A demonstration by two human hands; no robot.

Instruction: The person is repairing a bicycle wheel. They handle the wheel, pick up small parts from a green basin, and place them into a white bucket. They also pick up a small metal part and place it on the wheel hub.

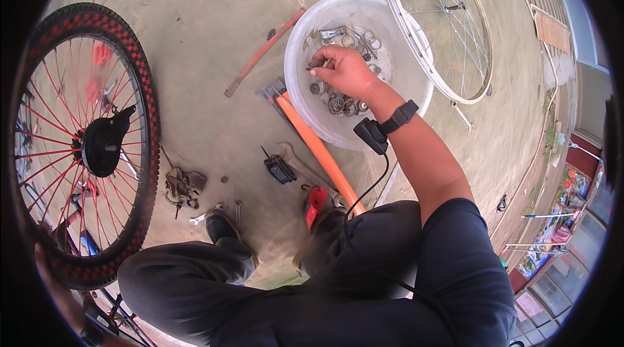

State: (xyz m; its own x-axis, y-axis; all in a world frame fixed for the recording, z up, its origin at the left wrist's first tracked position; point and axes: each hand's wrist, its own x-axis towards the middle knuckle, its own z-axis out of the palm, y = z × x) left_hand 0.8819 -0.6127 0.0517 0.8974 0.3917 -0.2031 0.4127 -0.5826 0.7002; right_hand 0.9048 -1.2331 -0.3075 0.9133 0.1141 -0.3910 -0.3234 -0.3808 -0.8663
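My right hand (pixel 339 67) is above a white plastic basin (pixel 302 110), its thumb and fingers pinched on a small dark piece (pixel 309 68) whose kind I cannot make out. Under the hand, the basin holds loose metal bicycle parts (pixel 338 104), including rings and round fittings. At the left stands a bicycle wheel with red spokes, a red-and-black checkered tyre (pixel 144 217) and a black hub cover (pixel 103 145). My left hand (pixel 49 280) is beside the tyre's lower left edge, in the dark rim of the view. Its fingers are mostly hidden.
A bare spoked wheel (pixel 482 84) leans on the basin's right side. Around my feet lie an orange tube (pixel 322 152), a rusty metal strip (pixel 265 53), a black block-shaped part (pixel 279 169), a brown mechanical part (pixel 184 186) and wrenches (pixel 238 212). A cable hangs from my right wrist.
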